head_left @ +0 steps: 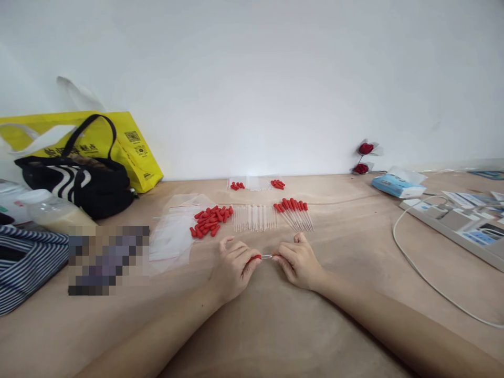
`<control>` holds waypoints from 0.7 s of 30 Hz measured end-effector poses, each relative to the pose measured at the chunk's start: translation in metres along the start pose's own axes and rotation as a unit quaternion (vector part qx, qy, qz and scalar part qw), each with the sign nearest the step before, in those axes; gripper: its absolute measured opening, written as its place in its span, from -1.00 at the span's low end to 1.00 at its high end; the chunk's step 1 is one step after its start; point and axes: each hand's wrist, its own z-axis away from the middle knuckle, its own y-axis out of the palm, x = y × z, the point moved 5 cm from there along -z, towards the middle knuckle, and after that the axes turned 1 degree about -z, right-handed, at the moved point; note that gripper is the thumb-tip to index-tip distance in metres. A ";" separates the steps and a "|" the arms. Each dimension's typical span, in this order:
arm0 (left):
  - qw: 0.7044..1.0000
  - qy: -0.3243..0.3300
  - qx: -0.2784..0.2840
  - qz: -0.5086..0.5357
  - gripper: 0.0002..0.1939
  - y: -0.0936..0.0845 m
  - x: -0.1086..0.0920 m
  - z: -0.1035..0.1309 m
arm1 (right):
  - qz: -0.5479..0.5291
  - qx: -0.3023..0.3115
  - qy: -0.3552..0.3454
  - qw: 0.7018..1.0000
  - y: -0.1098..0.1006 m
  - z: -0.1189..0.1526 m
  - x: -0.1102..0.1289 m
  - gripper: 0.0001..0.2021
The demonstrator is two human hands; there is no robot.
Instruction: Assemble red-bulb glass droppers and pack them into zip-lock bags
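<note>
Near the middle of the table, my left hand (235,266) pinches a red rubber bulb (255,257). A clear glass tube (266,256) runs level from the bulb to my right hand (299,262), whose fingers are closed around its other end. Beyond my hands lies a row of clear tubes (255,218). To its left is a pile of loose red bulbs (208,221), and to its right are several droppers fitted with red bulbs (293,206). Clear plastic bags (171,236) lie left of the pile.
Against the wall are a clear bag (258,183) and small red bulb groups. At left stand a yellow bag (142,157), a black bag (106,186) and a bottle (55,210). At right are a tissue pack (397,185), a power strip (452,226) and a white cable (413,268).
</note>
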 end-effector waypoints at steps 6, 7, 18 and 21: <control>1.000 0.013 0.006 -0.014 -0.82 0.002 -0.002 0.001 | -0.008 0.004 -0.008 1.000 0.002 -0.001 0.000 -0.78; 1.000 0.013 0.006 -0.016 -0.81 0.002 -0.001 0.001 | -0.007 0.008 -0.007 1.000 0.003 -0.001 0.000 -0.79; 1.000 0.009 0.020 -0.017 -0.82 0.004 -0.001 0.000 | -0.024 0.016 -0.014 0.999 0.006 -0.002 -0.002 -0.80; 0.999 0.012 0.028 -0.025 -0.81 0.005 -0.001 0.000 | -0.019 0.026 -0.013 0.999 0.008 -0.003 -0.003 -0.79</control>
